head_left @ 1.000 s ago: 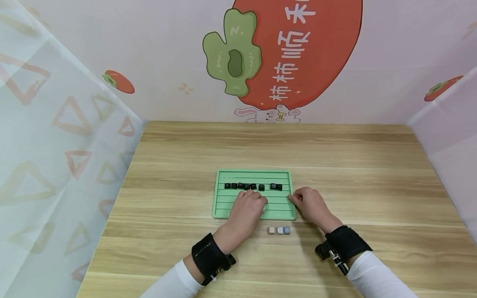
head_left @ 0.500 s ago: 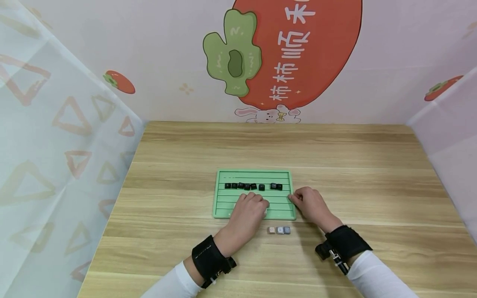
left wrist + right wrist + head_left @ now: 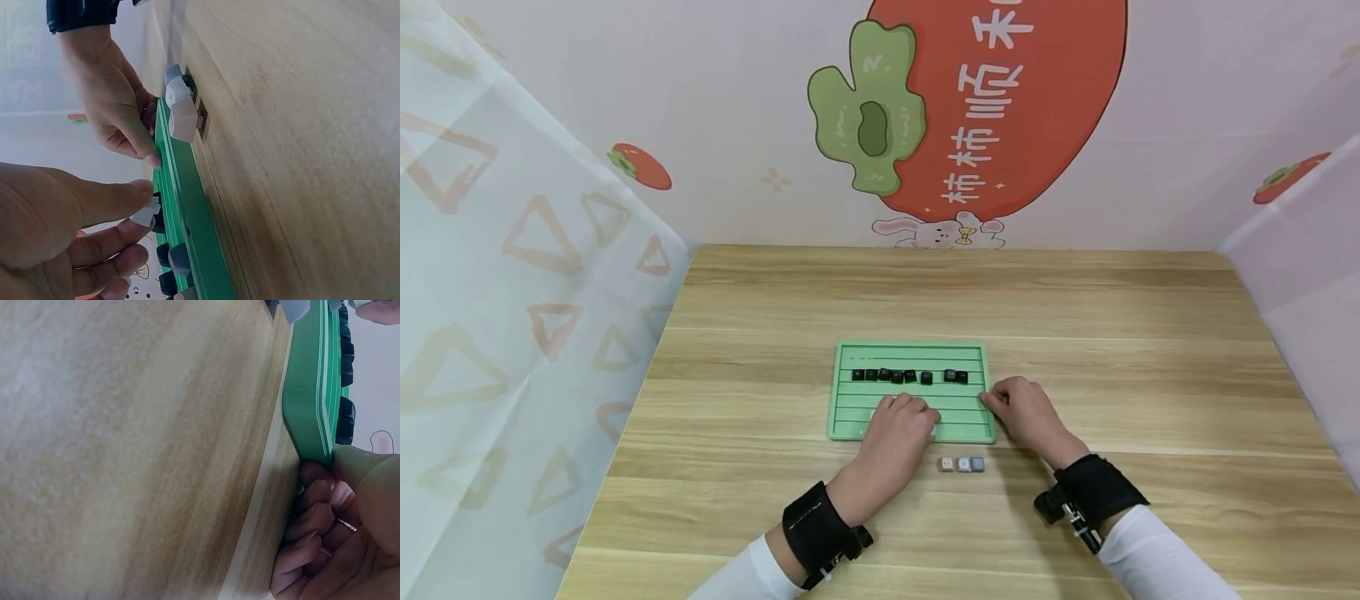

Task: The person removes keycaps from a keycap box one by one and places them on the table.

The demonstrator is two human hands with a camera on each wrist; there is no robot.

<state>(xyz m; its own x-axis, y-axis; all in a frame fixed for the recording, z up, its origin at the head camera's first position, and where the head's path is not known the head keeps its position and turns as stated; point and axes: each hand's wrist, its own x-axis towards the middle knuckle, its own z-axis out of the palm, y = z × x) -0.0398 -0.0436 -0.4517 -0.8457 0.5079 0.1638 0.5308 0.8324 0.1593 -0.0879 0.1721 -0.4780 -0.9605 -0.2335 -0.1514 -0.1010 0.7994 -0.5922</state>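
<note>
Head view first: the left hand (image 3: 898, 429) has slid a tiny bit back toward the person, and nothing else looks moved. From where I stand, its thumb and a finger pinch a small white cap (image 3: 144, 215), so I think the cap isn't put down yet. It is at the fingertips, over the near half of the green board (image 3: 966, 404); I can't tell if it touches. It looks about as long as it is wide, so I see no long way on it, and the fingers hide which way its top points. Left of it, gray caps (image 3: 179, 259) sit on the board. Right of that hand, three loose caps (image 3: 964, 464) lie on the desk (image 3: 760, 333) in a short line. The board's long way runs side to side, from the left hand toward the right hand (image 3: 1028, 412), which holds its right edge with thumb and bent fingers. Just past the left fingers, black caps (image 3: 910, 377) make a row going the same way, with gaps. Farthest off, past both hands, is the wall (image 3: 737, 100).
</note>
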